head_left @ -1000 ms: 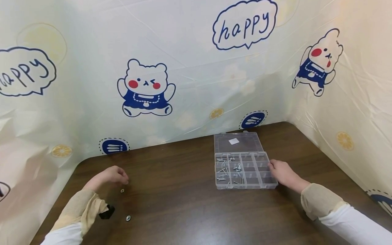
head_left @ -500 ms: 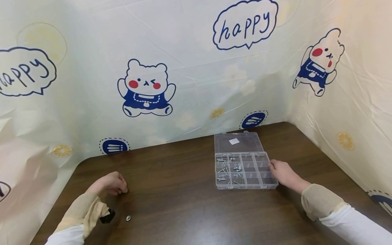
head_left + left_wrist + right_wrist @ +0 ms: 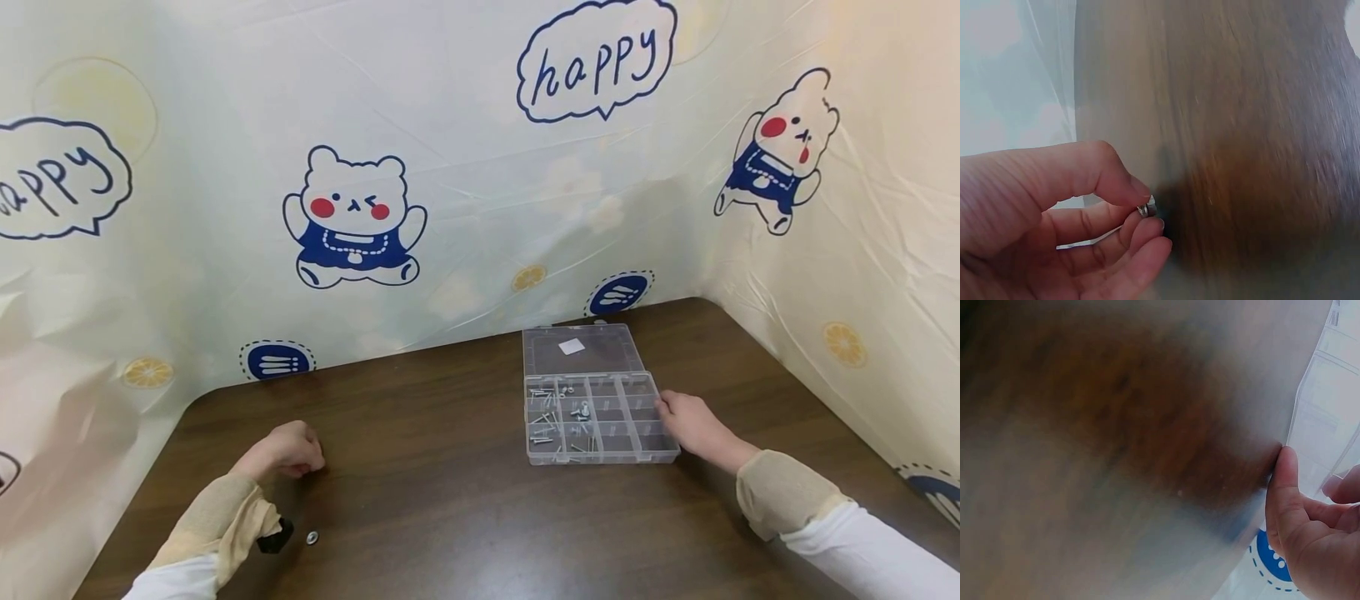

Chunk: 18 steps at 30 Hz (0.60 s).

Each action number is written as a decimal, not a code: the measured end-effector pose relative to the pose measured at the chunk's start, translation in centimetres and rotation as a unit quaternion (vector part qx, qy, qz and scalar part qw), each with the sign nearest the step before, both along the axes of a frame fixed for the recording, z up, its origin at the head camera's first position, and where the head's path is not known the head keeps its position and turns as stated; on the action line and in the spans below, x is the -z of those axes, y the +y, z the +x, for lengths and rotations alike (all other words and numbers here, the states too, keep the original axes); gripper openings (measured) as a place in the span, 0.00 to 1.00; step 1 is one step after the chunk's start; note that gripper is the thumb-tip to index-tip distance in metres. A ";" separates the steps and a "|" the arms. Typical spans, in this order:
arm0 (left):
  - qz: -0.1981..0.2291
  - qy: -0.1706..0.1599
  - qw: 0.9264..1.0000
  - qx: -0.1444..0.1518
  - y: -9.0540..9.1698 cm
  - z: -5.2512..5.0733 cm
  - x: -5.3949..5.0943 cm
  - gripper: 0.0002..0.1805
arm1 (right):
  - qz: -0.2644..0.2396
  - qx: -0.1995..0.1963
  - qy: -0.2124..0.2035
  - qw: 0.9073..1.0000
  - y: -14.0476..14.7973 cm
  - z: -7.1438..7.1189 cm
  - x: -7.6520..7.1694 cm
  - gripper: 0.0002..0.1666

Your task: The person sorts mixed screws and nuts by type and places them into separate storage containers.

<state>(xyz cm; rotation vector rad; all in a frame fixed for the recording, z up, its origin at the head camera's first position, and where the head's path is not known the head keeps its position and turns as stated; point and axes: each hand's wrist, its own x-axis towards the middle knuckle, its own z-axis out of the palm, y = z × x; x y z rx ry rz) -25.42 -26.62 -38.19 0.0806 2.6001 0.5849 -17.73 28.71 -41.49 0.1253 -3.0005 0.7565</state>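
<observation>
In the left wrist view, the thumb and fingertips of my left hand (image 3: pixel 1066 206) pinch a small silver nut (image 3: pixel 1147 207), partly covered by the fingers. The head view shows this left hand (image 3: pixel 288 450) low over the left part of the table. Nearer the front lies a small round metal piece (image 3: pixel 312 538), too small to name surely. My right hand (image 3: pixel 693 425) holds the right edge of a clear compartment box (image 3: pixel 634 417), whose lid (image 3: pixel 600 354) is folded back. Thumb and finger of the right hand (image 3: pixel 1310 525) meet the box's edge in the right wrist view.
Screws (image 3: pixel 542 417) and other small hardware (image 3: pixel 581 410) lie in the box's left compartments. A dark wooden table (image 3: pixel 435 467) carries everything. Printed cloth (image 3: pixel 465 167) hangs behind and at both sides. A black object (image 3: pixel 275 536) sits at the left wrist.
My left hand came down over the small nut, picked it up, then moved slightly right. The right hand and the box have stayed in place.
</observation>
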 end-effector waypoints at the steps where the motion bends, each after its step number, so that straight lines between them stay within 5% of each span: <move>1: 0.000 0.009 1.000 0.008 0.3 0.0 -0.1 0.06 | 0.001 0.002 0.001 1.000 0.0 0.0 0.1 0.12; 8: 0.003 0.072 0.995 0.071 3.1 0.2 -1.1 0.06 | 0.001 0.000 0.003 1.000 0.0 0.0 0.1 0.12; 18: 0.005 0.100 0.988 0.118 7.6 0.0 -2.3 0.06 | -0.001 -0.003 -0.007 1.000 0.0 0.0 0.0 0.14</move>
